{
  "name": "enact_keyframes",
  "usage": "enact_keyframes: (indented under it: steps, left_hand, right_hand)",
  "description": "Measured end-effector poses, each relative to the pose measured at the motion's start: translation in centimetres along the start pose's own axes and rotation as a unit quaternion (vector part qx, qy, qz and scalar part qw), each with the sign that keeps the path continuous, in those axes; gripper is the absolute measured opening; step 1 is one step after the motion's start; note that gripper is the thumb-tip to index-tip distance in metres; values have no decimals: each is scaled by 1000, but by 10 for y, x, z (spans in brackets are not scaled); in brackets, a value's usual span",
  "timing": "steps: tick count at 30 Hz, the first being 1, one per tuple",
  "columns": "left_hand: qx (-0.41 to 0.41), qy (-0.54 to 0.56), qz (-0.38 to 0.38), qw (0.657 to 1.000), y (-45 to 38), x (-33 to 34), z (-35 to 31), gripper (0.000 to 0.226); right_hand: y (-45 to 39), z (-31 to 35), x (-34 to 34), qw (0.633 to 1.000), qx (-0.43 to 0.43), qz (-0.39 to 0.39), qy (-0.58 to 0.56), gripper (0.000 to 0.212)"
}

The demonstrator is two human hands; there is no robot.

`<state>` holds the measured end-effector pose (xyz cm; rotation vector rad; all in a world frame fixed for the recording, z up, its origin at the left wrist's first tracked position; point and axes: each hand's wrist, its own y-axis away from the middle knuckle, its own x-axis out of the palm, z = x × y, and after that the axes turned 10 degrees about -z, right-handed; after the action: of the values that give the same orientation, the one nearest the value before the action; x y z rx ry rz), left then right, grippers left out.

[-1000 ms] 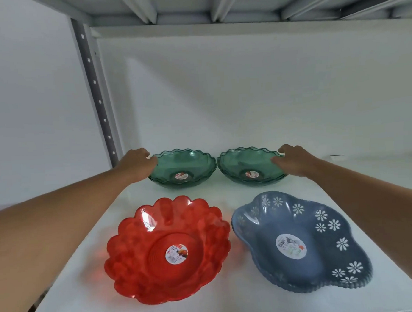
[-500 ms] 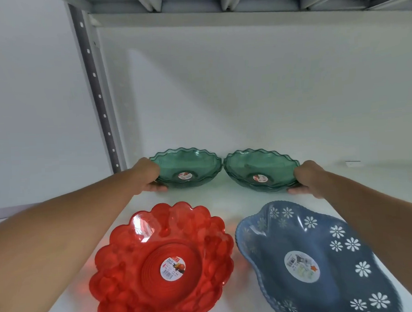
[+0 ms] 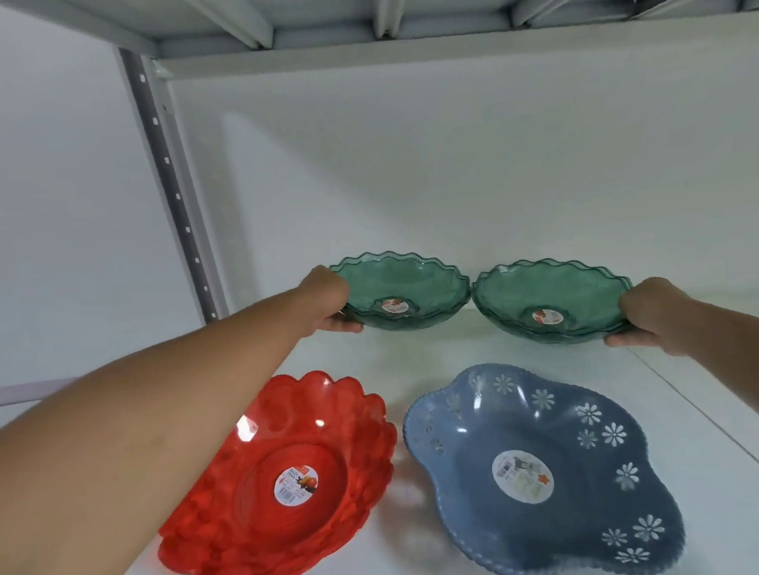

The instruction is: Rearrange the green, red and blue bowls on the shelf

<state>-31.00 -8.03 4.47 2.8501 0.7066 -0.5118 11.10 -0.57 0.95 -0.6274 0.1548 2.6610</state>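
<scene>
Two translucent green bowls with wavy rims are held up side by side, tilted toward me, rims nearly touching. My left hand [image 3: 328,301] grips the left green bowl [image 3: 402,286] at its left rim. At the right rim of the right green bowl [image 3: 550,298], my right hand [image 3: 652,317] has hold. Both appear raised off the white shelf [image 3: 394,357]. Nearer me, the red scalloped bowl [image 3: 299,467] rests at the front left and the blue bowl [image 3: 541,468] with white flower cut-outs at the front right.
A perforated grey upright post [image 3: 175,192] stands at the shelf's back left corner. The underside of the upper shelf [image 3: 398,9] hangs overhead. A white back wall closes the rear, and a seam crosses the shelf surface at the right.
Both hands went from resting on the green bowls' rims to gripping them from the outer sides. The two green bowls have come up off the shelf and tilted toward me.
</scene>
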Motion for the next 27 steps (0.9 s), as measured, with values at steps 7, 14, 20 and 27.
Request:
enact_keyframes:
  steps: [7, 14, 20, 27]
  left_hand:
    - [0, 20, -45, 999, 46, 84, -25, 25]
    - [-38, 69, -54, 995, 96, 165, -40, 25]
    - [-26, 46, -48, 997, 122, 204, -59, 29]
    - [-31, 43, -28, 998, 116, 233, -76, 30]
  right_hand:
    - [-24, -27, -88, 1000, 3, 2, 10, 10]
    - [-56, -70, -180, 999, 51, -16, -6, 14]
    - [-78, -90, -218, 996, 79, -29, -28, 18]
    - [-89, -108, -247, 993, 103, -57, -28, 26]
